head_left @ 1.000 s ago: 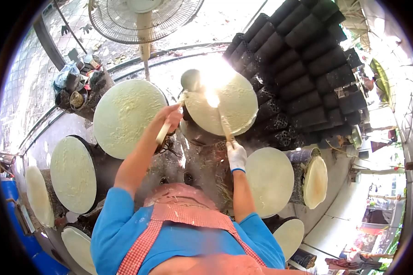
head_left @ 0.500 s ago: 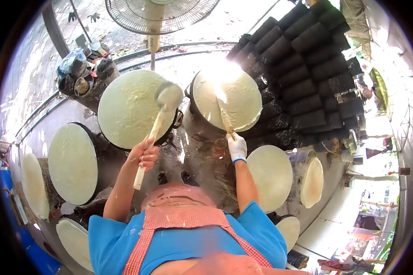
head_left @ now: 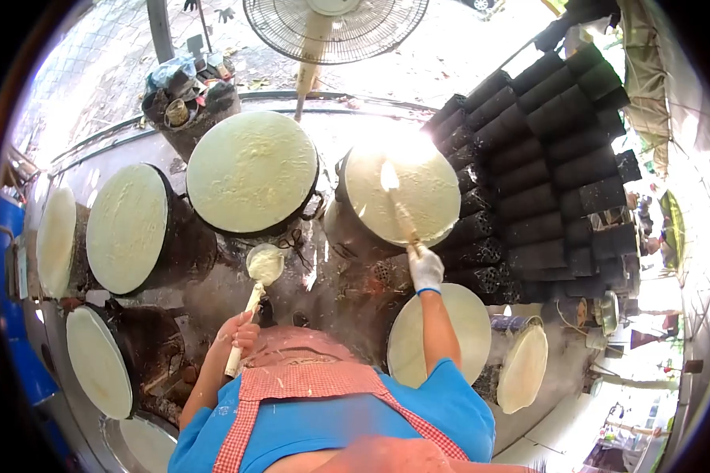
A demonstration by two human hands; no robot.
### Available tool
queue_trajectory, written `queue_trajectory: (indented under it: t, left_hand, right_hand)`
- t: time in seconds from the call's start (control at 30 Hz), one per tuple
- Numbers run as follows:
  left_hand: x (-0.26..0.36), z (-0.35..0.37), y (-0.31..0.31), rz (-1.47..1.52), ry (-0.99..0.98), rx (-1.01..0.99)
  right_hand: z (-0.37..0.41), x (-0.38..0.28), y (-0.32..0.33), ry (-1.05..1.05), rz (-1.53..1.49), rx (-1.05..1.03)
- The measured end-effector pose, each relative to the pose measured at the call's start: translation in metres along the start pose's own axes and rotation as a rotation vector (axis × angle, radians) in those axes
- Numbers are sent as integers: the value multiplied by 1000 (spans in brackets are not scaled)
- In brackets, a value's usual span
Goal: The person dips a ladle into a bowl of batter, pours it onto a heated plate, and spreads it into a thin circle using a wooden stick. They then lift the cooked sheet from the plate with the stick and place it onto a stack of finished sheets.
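My left hand [head_left: 238,335], bare, is wrapped round the pale handle of a round ladle [head_left: 265,266]. The ladle's bowl holds pale batter and hangs below the large pale round [head_left: 251,172] on its dark pan. My right hand [head_left: 426,269], in a white glove with a blue cuff, grips a long wooden stick [head_left: 402,217]. The stick reaches over the pale round sheet [head_left: 363,197] on the right-hand pot; its far end is lost in glare.
More pans with pale rounds stand at the left [head_left: 128,229], lower left [head_left: 99,363] and lower right [head_left: 469,323]. Dark cylinders [head_left: 521,181] are stacked at the right. A fan [head_left: 335,31] stands ahead, and a bin of rubbish [head_left: 183,118] beyond the left pans.
The ladle has come off the large pale round and down toward my body, with my left hand. My right hand and its stick are still at the right-hand pot. The camera view has shifted.
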State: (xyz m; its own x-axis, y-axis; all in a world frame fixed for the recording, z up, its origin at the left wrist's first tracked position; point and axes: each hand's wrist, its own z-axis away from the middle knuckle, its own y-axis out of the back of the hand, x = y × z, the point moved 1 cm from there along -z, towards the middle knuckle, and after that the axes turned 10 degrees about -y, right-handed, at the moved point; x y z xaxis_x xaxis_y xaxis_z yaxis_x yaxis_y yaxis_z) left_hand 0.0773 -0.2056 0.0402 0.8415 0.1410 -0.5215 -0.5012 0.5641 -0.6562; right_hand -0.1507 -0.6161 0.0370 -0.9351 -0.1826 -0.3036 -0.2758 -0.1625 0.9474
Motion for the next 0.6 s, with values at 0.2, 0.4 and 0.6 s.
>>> queue_trajectory:
  t: [0.2, 0.4, 0.6]
  left_hand:
    - [1, 4, 22, -28, -12, -68]
    - [-4, 6, 20, -27, -21, -80]
    - [-1, -5, 32, 8, -102, -257]
  right_hand:
    - [-15, -13, -14, 17, -66, 7]
    - [-6, 24, -66, 103, -625, -277]
    - [47, 8, -8, -107, -1031, -929]
